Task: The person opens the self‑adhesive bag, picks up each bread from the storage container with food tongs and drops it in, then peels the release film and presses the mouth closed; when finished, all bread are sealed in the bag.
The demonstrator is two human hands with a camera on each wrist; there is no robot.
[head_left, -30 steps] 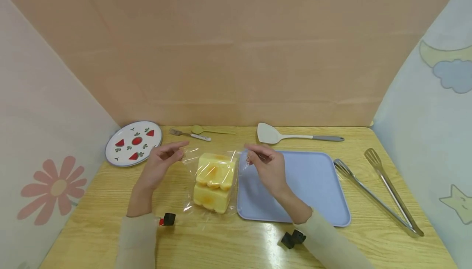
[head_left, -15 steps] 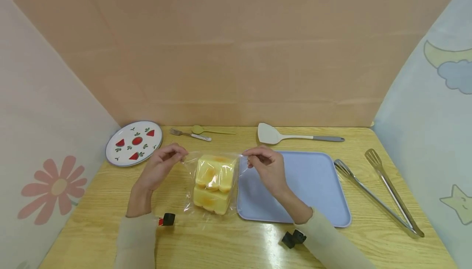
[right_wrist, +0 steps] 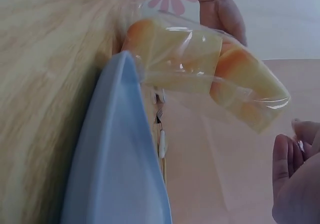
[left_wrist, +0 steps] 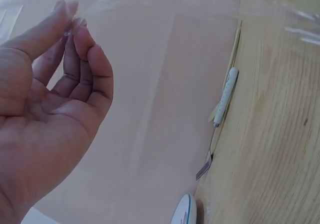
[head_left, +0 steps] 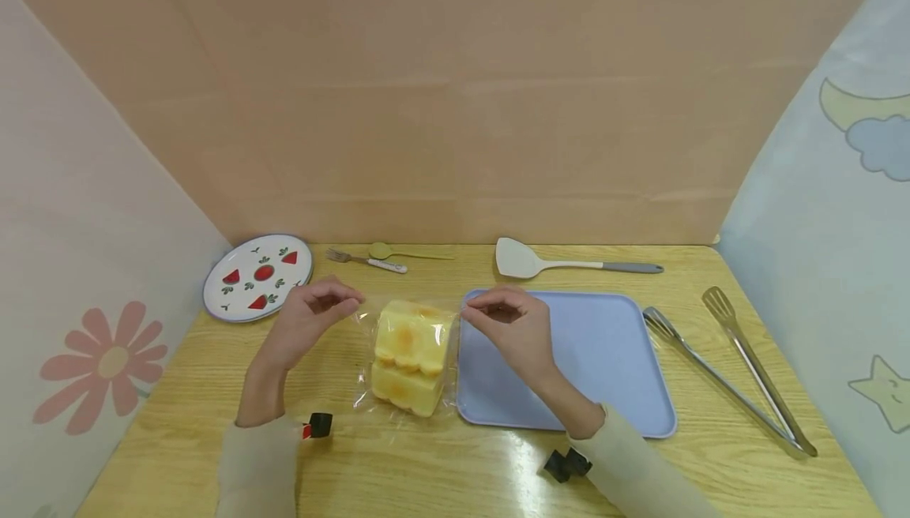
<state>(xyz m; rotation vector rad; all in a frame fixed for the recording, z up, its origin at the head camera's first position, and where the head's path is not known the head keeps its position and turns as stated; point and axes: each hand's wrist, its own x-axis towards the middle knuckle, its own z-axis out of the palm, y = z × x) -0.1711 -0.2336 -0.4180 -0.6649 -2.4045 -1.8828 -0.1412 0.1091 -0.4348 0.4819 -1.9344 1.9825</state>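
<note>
In the head view a clear plastic bag holds two yellow bread pieces, browned in spots, one above the other. My left hand pinches its upper left corner between thumb and fingers. At the opposite upper corner my right hand pinches the film. The left wrist view shows the film passing into the fingertips of my left hand. The bread appears through the glossy film in the right wrist view, with my right hand at that view's edge.
A blue tray lies right of the bag. Tongs rest beyond it, and a spatula lies behind. At the back left are a patterned plate, a fork and a green spoon.
Both hands' index fingers have come down from a raised, straighter pose onto the bag's upper corners. My right hand has shifted slightly left. The bag's top edge looks flatter, and the bread has tilted slightly.
</note>
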